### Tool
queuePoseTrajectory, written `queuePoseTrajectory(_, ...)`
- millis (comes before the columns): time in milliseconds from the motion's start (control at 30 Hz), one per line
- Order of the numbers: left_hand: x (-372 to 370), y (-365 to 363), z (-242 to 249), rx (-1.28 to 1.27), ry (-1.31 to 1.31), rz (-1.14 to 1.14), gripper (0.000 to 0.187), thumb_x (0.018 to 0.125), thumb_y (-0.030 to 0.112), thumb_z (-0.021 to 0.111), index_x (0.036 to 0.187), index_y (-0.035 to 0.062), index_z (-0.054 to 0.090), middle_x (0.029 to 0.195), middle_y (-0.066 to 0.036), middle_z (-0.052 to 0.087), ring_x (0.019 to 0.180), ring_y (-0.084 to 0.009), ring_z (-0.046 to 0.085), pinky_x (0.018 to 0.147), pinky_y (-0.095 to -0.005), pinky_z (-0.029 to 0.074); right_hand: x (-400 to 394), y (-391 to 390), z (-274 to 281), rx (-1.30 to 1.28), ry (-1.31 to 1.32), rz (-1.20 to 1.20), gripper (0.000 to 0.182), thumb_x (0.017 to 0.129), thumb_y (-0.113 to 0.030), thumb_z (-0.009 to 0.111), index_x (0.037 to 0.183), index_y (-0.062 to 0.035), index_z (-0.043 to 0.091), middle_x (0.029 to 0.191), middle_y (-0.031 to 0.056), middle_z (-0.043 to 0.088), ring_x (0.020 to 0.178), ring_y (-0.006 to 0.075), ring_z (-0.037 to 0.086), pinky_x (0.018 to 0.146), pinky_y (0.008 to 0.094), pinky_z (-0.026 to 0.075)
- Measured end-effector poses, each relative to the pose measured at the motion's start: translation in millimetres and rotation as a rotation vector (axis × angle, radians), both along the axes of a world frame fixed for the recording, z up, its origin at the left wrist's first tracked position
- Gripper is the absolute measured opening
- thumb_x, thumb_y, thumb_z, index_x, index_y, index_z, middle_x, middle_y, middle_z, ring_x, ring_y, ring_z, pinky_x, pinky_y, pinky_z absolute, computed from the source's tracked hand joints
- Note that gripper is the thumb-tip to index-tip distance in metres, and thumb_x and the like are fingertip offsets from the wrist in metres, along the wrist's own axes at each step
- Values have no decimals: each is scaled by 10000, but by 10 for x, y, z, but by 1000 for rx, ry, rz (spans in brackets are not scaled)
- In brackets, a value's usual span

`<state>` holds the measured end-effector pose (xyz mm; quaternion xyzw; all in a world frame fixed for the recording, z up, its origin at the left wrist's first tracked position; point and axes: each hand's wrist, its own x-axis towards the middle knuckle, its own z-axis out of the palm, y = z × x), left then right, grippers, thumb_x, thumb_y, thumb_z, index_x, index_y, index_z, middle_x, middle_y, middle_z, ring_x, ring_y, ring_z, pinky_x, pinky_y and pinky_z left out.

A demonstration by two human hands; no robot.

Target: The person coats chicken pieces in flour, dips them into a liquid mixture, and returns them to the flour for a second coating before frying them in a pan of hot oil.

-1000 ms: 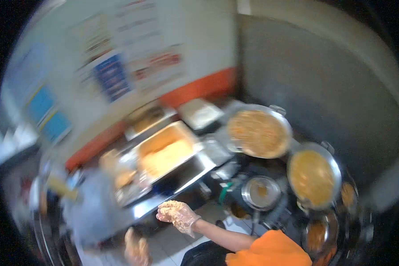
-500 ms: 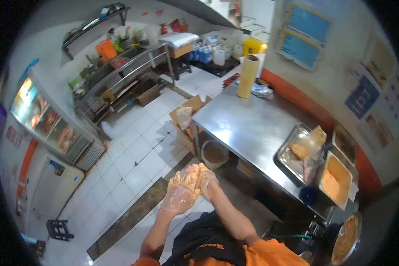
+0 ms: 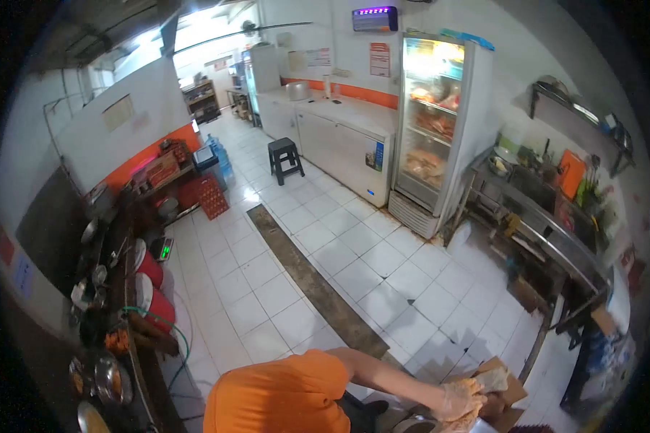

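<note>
My left hand (image 3: pixel 455 401), in a clear plastic glove, reaches to the lower right of the head view. Its fingers are curled and caked with orange-yellow batter. Against them, at the bottom edge, is a coated mass that seems to include my right hand; its fingers cannot be made out. Anything between the hands is hidden. Just beyond the hands stands an open cardboard box (image 3: pixel 513 390). The rim of a round container (image 3: pixel 415 424) shows below my left wrist.
A glass-door fridge (image 3: pixel 430 130) and white chest freezers (image 3: pixel 339 137) line the wall. A black stool (image 3: pixel 285 160) stands on the tiles. At the right is a metal sink bench (image 3: pixel 542 216); at left, red buckets (image 3: pixel 152 303), a green hose (image 3: pixel 188 339) and metal pans (image 3: pixel 112 379).
The view has swung left, from the steel table to the fridge and freezers. My hands now sit at the lower right, close together. The left fingers, spread before, look more curled.
</note>
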<state>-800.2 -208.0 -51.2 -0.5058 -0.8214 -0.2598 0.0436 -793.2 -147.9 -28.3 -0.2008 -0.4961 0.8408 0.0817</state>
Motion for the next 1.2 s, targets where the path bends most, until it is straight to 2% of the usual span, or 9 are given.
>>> queuePoseTrajectory(133, -595, 325, 293, 55, -428, -222, 785, 761, 269, 688, 1424, 5, 363, 1419, -211, 400, 1331, -413, 396, 1075, -480, 346, -778, 518, 73, 120, -14, -7, 210, 942, -200, 491, 1120, -101, 540, 962, 36, 591, 825, 179, 599, 714, 334, 530)
queuePoseTrajectory(167, -556, 356, 743, 238, 323, -101, 345, 1019, 296, 510, 1257, 49, 553, 1035, -88, 624, 939, -233, 589, 881, -392, 485, -865, 634, 42, 138, -20, -20, 204, 934, -184, 498, 1115, -100, 537, 951, 35, 589, 812, 179, 599, 702, 335, 531)
queuePoseTrajectory(233, -1008, 470, 1300, 35, -859, -372, 369, 990, 326, 565, 1244, 59, 558, 1074, -81, 616, 1034, -249, 561, 945, -422, 436, -1143, 886, 18, 175, -30, -49, 198, 918, -153, 511, 1106, -97, 530, 929, 34, 585, 785, 180, 598, 679, 337, 532)
queuePoseTrajectory(300, -1300, 651, 1327, 97, -1153, -504, 428, 955, 400, 597, 1239, 82, 567, 1147, -97, 603, 1124, -264, 535, 997, -445, 396, -1353, 1183, -29, 205, -45, -107, 198, 902, -122, 524, 1097, -94, 524, 906, 33, 580, 758, 181, 598, 656, 339, 533)
queuePoseTrajectory(400, -1242, 969, 654, 595, -302, -547, 562, 892, 576, 610, 1240, 135, 587, 1306, -153, 577, 1250, -285, 498, 1057, -468, 349, -1544, 1703, -240, 232, -84, -234, 209, 878, -75, 544, 1084, -90, 514, 873, 32, 573, 717, 182, 597, 621, 342, 535)
queuePoseTrajectory(600, -2057, 2137, -722, 264, -1036, -461, 472, 731, -24, 703, 1177, 39, 562, 1118, -76, 613, 1065, -184, 587, 883, -352, 506, -1234, 2571, -1088, 109, -224, -685, 264, 830, 19, 584, 1057, -82, 494, 806, 29, 560, 636, 184, 595, 551, 347, 539)
queuePoseTrajectory(800, -2570, 2792, -1027, -177, -913, -429, 170, 751, 129, 692, 905, 62, 713, 844, -161, 706, 807, -300, 696, 724, -386, 526, -1654, 2341, -902, -365, -176, -1147, 306, 781, 113, 608, 824, -157, 471, 788, -18, 504, 698, 132, 567, 603, 283, 523)
queuePoseTrajectory(900, -2590, 2962, -1027, -152, -827, -543, 148, 741, 135, 703, 864, 53, 703, 806, -155, 702, 775, -275, 696, 695, -376, 522, -1544, 2387, -1926, -228, 60, -1323, 238, 763, 61, 643, 785, -112, 480, 758, 2, 510, 658, 169, 539, 637, 326, 546)
queuePoseTrajectory(1200, -2563, 3383, -1619, -325, -857, -640, 116, 764, 109, 728, 726, 18, 667, 688, -65, 673, 651, -128, 593, 628, -306, 490, -1378, 2011, -776, -143, -272, -1071, 391, 996, -217, 560, 1348, -59, 496, 1246, 48, 573, 1144, 113, 520, 917, 296, 489)
